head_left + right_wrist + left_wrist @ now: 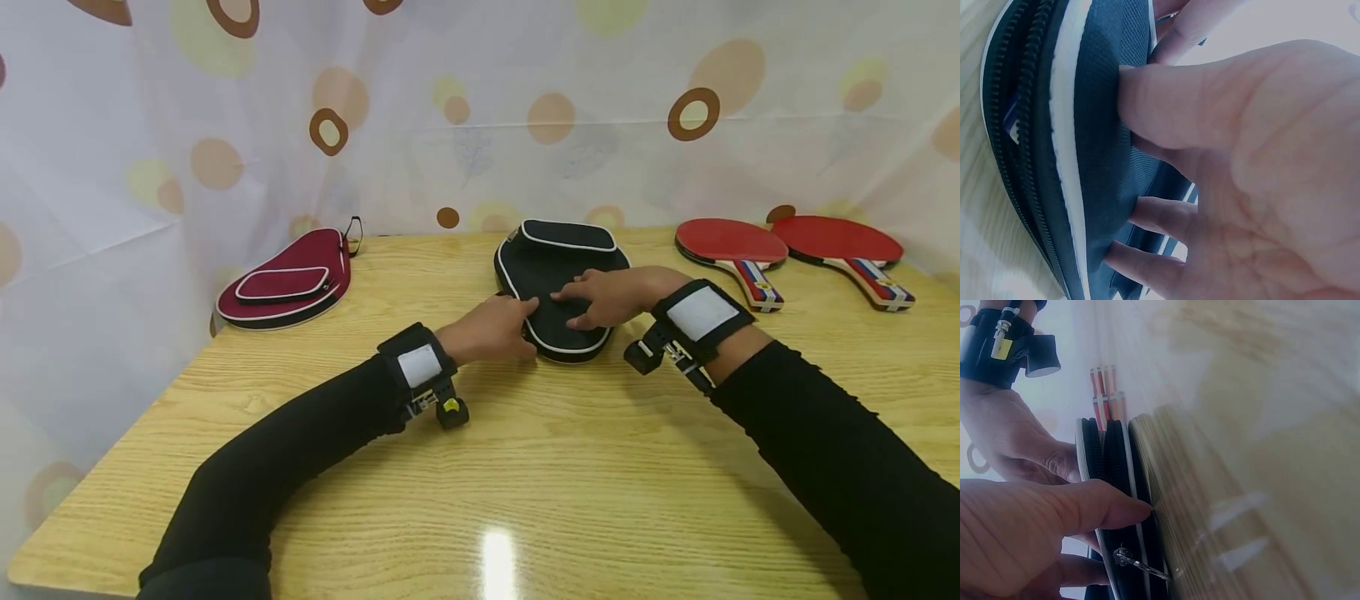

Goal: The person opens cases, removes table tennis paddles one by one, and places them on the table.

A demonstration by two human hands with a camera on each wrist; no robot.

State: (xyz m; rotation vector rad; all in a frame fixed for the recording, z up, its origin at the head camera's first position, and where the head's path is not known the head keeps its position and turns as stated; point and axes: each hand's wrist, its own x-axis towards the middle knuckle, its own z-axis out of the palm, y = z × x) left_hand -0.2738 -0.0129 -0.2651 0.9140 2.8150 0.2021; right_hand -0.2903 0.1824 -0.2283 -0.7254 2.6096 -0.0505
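Note:
A black table tennis bat case (566,308) with white piping lies on the wooden table, its small front pocket (567,236) at the far end. At the case's left edge, my left hand (495,329) holds the rim, thumb on the zipped side and fingers over the top. A metal zip pull (1124,556) hangs beside that thumb. My right hand (611,296) rests spread fingertips on the case's upper face. Through a gap in the zip (1025,94), something blue and white (1013,119) shows inside.
A dark red bat case (288,279) lies at the table's far left. Two red table tennis bats (731,242) lie at the far right, handles towards me. Behind the table (450,500) hangs a patterned white curtain (465,83).

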